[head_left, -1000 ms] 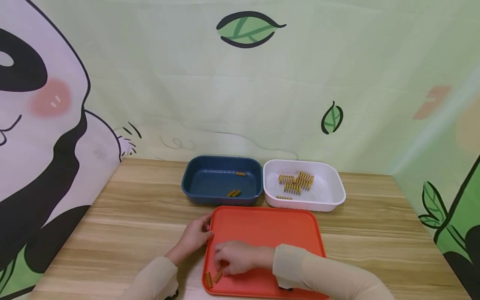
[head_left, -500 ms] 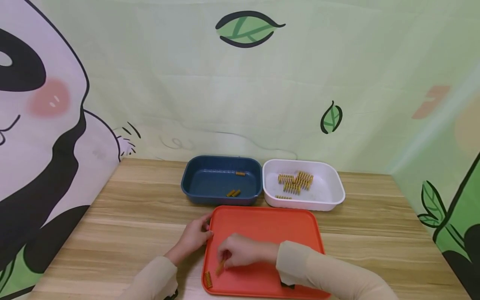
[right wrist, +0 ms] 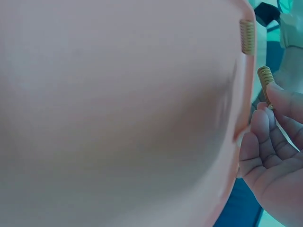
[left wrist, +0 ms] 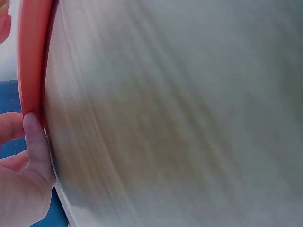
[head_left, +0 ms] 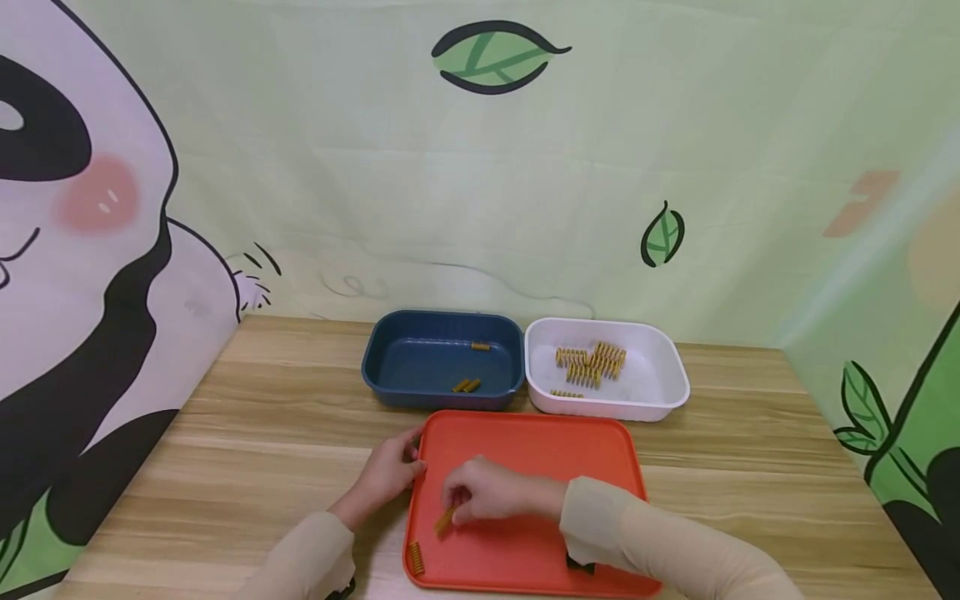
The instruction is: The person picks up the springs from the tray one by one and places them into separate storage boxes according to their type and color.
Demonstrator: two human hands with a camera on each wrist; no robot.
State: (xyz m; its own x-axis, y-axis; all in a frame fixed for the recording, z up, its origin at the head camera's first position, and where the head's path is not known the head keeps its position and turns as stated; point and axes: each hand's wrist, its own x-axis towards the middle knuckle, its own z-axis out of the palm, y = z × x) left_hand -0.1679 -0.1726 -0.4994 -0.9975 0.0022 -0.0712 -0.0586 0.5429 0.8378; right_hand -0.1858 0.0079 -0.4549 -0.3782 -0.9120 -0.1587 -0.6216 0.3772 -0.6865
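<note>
My right hand (head_left: 483,490) pinches a gold coil spring (head_left: 444,522) between thumb and fingertips, above the left part of the red tray (head_left: 540,450). In the right wrist view the spring (right wrist: 265,80) sticks out past the thumb, its coils visible. Another gold coil spring (head_left: 416,557) lies on the tray against its left rim, near the front corner. My left hand (head_left: 386,471) holds the tray's left rim, with the thumb and a finger at the edge in the left wrist view.
Behind the tray stands a dark blue bin (head_left: 390,392) with a few thin coil springs (head_left: 467,386) in it. To its right, a white bin (head_left: 660,375) holds several wider-coiled springs (head_left: 585,373). All rest on a wood-grain table (head_left: 262,467) before a printed backdrop.
My right hand has lifted the spring off the tray's front left area and carried it slightly up and to the right. The left hand has stayed at the rim.
</note>
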